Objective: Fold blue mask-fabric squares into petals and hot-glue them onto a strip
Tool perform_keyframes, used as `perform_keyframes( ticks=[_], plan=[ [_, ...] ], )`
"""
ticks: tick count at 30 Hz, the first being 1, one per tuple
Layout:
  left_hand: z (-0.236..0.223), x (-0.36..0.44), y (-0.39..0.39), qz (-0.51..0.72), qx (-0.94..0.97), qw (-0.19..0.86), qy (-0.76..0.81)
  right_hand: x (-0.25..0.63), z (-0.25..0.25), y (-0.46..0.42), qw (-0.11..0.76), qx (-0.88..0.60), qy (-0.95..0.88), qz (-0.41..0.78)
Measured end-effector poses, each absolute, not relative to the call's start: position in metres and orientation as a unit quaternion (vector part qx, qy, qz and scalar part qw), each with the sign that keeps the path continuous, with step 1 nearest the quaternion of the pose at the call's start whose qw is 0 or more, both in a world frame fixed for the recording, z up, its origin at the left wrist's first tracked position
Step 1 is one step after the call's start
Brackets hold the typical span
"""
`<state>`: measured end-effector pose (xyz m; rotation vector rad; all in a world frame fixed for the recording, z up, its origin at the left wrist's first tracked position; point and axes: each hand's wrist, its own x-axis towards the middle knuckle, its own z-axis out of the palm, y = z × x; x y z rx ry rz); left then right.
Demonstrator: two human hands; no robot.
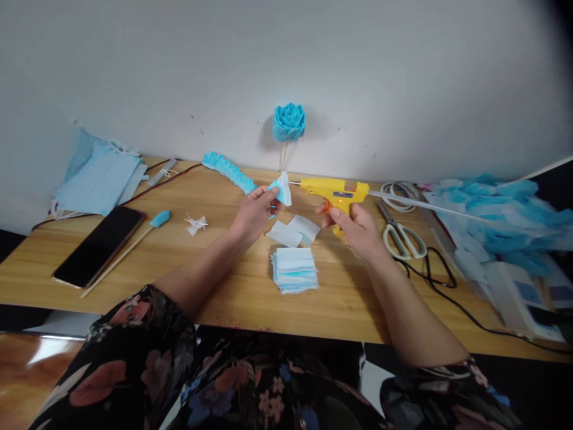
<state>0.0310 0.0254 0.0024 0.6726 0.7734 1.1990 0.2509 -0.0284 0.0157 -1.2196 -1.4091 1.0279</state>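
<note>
Pinched in my left hand is a folded blue-and-white fabric piece, its pale edge facing right. My right hand grips a yellow hot glue gun, fingers round the handle and by the orange trigger. The gun's nozzle points left, close to the fabric piece; whether they touch I cannot tell. A long clear glue stick sticks out of the gun's back. Below my hands lie a neat stack of cut fabric squares and two loose pale squares. A row of folded blue pieces lies beyond my left hand.
A blue fabric flower on a stick leans at the wall. Left are face masks, a phone and a blue-tipped stick. Right are scissors, a black cord and a heap of blue fabric.
</note>
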Motion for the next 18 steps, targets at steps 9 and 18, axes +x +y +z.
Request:
perform_keyframes(
  ticks=[9, 18],
  plan=[
    [0.0029, 0.0324, 0.0254, 0.531, 0.305, 0.706, 0.355, 0.2541, 0.0055, -0.0257, 0.484, -0.494, -0.579, 0.432],
    [-0.0002, 0.0316, 0.0253, 0.528, 0.31, 0.71, 0.348, 0.2555, 0.0059, -0.0258, 0.465, -0.502, -0.601, 0.413]
  ],
)
